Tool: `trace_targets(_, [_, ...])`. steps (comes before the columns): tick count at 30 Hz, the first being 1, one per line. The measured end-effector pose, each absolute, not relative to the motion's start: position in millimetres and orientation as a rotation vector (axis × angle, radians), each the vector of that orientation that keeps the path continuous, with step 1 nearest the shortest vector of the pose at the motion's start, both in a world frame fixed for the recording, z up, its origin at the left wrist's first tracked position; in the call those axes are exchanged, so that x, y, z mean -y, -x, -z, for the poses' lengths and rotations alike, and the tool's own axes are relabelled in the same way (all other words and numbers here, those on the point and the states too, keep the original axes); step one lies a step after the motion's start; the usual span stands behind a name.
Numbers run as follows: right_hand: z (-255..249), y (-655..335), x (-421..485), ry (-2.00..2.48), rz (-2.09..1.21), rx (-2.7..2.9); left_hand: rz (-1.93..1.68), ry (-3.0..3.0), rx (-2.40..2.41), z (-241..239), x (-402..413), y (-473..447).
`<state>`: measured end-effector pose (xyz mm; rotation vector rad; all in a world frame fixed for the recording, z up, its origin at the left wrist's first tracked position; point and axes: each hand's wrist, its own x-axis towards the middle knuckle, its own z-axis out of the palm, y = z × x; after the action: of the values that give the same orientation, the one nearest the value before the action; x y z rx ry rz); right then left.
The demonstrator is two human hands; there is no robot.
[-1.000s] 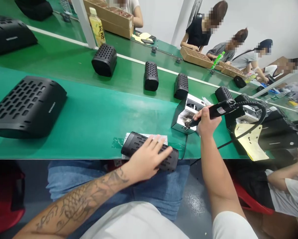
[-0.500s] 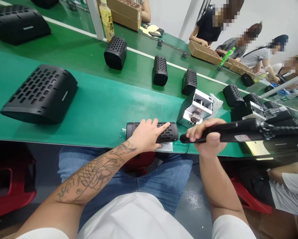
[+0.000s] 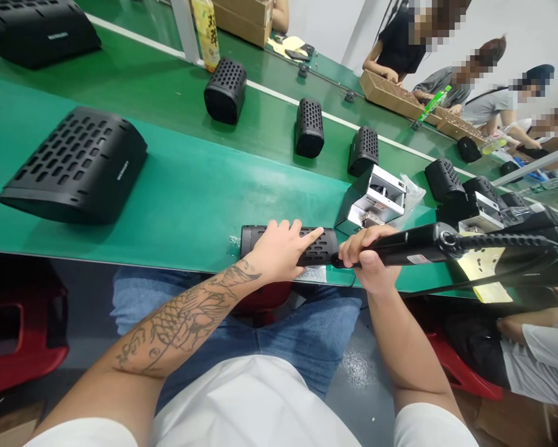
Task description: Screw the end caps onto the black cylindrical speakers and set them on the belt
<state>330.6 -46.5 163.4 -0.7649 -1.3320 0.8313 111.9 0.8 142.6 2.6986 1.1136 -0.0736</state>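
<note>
A black perforated housing (image 3: 324,247), which looks like a speaker case, lies on its side at the bench's near edge. Across its top my left hand (image 3: 281,251) is clasped, thumb on the near side, holding it down. My right hand (image 3: 375,257) is wrapped round a black electric screwdriver (image 3: 412,245) held almost level. The driver's nose meets the housing's right end; the bit itself is hidden. From its back end runs a coiled black cord (image 3: 503,241). Just beyond my right hand stands a silver screw feeder (image 3: 372,197).
Another large black housing (image 3: 78,164) rests on the green bench (image 3: 190,198) at left. Several more housings, including one (image 3: 310,127), stand along the green line behind. A yellow drink bottle (image 3: 206,37) and co-workers with cardboard trays (image 3: 391,90) are farther back. Yellow paper (image 3: 484,267) lies at right.
The screwdriver and my right hand have moved left, bringing the driver's nose up to the housing's end. My left hand stays on the housing. The whole view has shifted slightly.
</note>
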Motion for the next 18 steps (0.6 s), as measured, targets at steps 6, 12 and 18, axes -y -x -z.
trace_targets(6, [-163.2, -331.8, 44.6, 0.659, -0.873, 1.35, 0.092, -2.683, -1.109, -146.1, -1.4, -112.0])
trace_targets(12, [-160.1, -329.0, 50.0, 0.644, -0.875, 1.36, 0.081, -2.674, -1.112, -147.0, -2.7, -112.7])
trace_targets(18, [-179.7, -369.2, 26.9, 0.733, -0.602, 1.221, 0.145, -2.679, -1.102, -150.2, -3.4, -112.7])
